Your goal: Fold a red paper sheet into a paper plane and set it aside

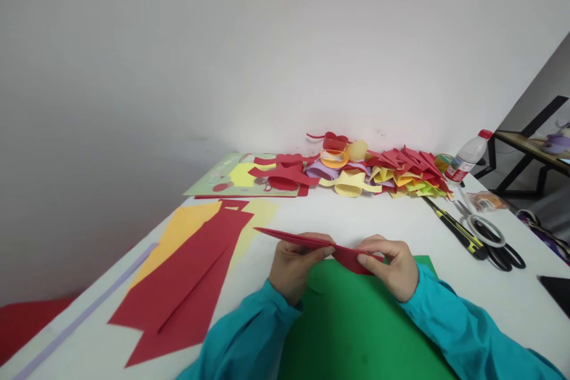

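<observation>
Between my two hands is a piece of folded red paper (342,255), held level above a green sheet (356,320). My left hand (297,264) pinches it near its middle, thumb in front and fingers behind; a pointed end sticks out to the left. My right hand (392,264) grips the right part between thumb and fingers, and a flap dips below the thumb. The fingers partly hide the folds. To the left lie overlapping red paper strips (187,279) on top of orange paper (178,231).
Cut paper shapes (289,173) and a heap of folded red and yellow pieces (409,169) line the wall. On the right are scissors (492,237), a utility knife (458,231) and a tilted plastic bottle (467,157). A purple strip (89,312) lies along the left edge.
</observation>
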Demonstrator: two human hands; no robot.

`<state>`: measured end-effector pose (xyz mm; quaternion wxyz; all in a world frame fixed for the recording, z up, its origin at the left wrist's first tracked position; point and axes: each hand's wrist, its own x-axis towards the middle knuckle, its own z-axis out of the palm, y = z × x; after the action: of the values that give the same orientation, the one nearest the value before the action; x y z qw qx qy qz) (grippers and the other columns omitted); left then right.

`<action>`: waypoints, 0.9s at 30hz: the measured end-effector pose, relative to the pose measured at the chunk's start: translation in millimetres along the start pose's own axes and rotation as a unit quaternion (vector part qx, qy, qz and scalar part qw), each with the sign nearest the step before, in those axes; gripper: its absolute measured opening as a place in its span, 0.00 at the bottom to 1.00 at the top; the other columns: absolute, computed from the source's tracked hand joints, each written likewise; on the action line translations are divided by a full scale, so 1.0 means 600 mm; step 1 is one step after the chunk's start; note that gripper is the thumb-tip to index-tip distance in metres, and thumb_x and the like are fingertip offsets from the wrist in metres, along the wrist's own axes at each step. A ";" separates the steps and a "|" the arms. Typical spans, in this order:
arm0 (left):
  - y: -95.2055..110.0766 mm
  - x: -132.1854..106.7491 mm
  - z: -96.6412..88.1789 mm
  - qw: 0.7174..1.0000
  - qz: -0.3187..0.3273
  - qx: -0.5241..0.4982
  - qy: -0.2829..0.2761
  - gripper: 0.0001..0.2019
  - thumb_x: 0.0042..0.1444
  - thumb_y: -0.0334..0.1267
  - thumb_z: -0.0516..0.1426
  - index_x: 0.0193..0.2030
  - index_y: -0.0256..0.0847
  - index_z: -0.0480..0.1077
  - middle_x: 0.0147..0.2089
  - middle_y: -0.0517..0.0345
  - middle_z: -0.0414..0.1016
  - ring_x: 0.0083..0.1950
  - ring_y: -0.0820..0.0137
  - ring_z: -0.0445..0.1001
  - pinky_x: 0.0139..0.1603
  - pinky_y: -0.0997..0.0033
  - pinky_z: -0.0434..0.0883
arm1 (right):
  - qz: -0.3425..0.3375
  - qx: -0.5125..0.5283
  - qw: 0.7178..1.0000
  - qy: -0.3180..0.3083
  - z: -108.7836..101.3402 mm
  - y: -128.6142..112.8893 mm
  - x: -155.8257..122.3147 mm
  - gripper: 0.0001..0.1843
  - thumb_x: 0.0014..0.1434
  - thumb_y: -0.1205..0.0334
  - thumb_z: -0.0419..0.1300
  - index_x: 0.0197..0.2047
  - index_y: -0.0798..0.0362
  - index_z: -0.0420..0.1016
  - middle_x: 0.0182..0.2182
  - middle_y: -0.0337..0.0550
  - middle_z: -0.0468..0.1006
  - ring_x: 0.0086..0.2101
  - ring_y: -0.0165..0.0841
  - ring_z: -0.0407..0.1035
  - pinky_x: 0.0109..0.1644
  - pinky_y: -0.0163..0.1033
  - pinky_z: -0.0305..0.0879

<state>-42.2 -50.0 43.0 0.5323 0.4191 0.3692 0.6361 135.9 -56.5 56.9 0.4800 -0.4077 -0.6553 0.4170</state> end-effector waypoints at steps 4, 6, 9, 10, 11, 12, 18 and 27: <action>0.007 -0.010 0.012 0.997 -0.009 0.051 -0.058 0.04 0.37 0.30 0.66 0.23 0.37 0.76 0.24 0.58 0.76 0.27 0.72 0.71 0.29 0.76 0.69 | -0.098 -0.132 0.986 -0.038 0.001 -0.011 -0.005 0.08 0.53 0.61 0.59 0.36 0.52 0.78 0.29 0.44 0.78 0.32 0.33 0.69 0.38 0.40 0.65; 0.011 -0.017 0.019 0.995 -0.008 0.063 -0.082 0.03 0.38 0.30 0.65 0.23 0.37 0.76 0.24 0.58 0.76 0.27 0.72 0.71 0.30 0.76 0.69 | -0.145 -0.179 0.971 -0.058 0.003 -0.017 -0.009 0.08 0.57 0.62 0.56 0.36 0.52 0.76 0.28 0.43 0.78 0.30 0.32 0.69 0.36 0.40 0.64; 0.013 -0.027 0.025 0.991 0.009 0.086 -0.098 0.03 0.40 0.31 0.64 0.23 0.36 0.75 0.24 0.58 0.75 0.27 0.72 0.70 0.30 0.76 0.68 | -0.209 -0.249 0.943 -0.064 0.005 -0.026 -0.015 0.10 0.59 0.65 0.51 0.37 0.54 0.74 0.27 0.43 0.77 0.29 0.31 0.67 0.36 0.40 0.61; 0.012 -0.029 0.026 0.990 0.013 0.092 -0.101 0.03 0.41 0.32 0.64 0.23 0.36 0.75 0.23 0.58 0.75 0.27 0.72 0.70 0.30 0.75 0.68 | -0.227 -0.269 0.934 -0.063 0.005 -0.028 -0.016 0.11 0.60 0.66 0.50 0.37 0.54 0.74 0.26 0.43 0.76 0.29 0.31 0.67 0.35 0.40 0.60; 0.011 -0.030 0.026 0.990 0.015 0.098 -0.104 0.03 0.41 0.32 0.64 0.23 0.35 0.74 0.23 0.58 0.74 0.27 0.72 0.70 0.30 0.75 0.67 | -0.241 -0.287 0.925 -0.061 0.005 -0.029 -0.018 0.11 0.60 0.66 0.49 0.36 0.55 0.73 0.26 0.43 0.75 0.28 0.31 0.66 0.35 0.40 0.59; 0.011 -0.031 0.025 0.989 0.019 0.102 -0.107 0.04 0.41 0.32 0.64 0.23 0.35 0.74 0.23 0.57 0.74 0.27 0.72 0.70 0.30 0.74 0.67 | -0.250 -0.303 0.918 -0.060 0.005 -0.031 -0.019 0.11 0.60 0.67 0.49 0.35 0.55 0.73 0.25 0.43 0.75 0.28 0.31 0.65 0.34 0.40 0.59; 0.016 -0.027 0.020 0.981 0.056 0.100 -0.158 0.05 0.46 0.35 0.62 0.27 0.34 0.75 0.28 0.53 0.74 0.31 0.68 0.70 0.34 0.70 0.67 | -0.259 -0.331 0.905 -0.064 -0.001 -0.032 -0.017 0.13 0.60 0.67 0.47 0.31 0.56 0.71 0.21 0.42 0.71 0.25 0.30 0.61 0.33 0.39 0.55; 0.012 -0.032 0.021 0.981 0.057 0.115 -0.143 0.07 0.48 0.36 0.61 0.26 0.34 0.75 0.26 0.55 0.71 0.30 0.70 0.67 0.32 0.71 0.65 | -0.228 -0.329 0.911 -0.102 -0.001 -0.029 -0.014 0.12 0.61 0.63 0.47 0.29 0.56 0.67 0.23 0.42 0.68 0.28 0.32 0.59 0.32 0.39 0.54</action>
<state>-31.3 -70.0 51.5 0.4907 0.5842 0.3359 0.5524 135.8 -70.0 70.9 0.3313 -0.3376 -0.8758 0.0963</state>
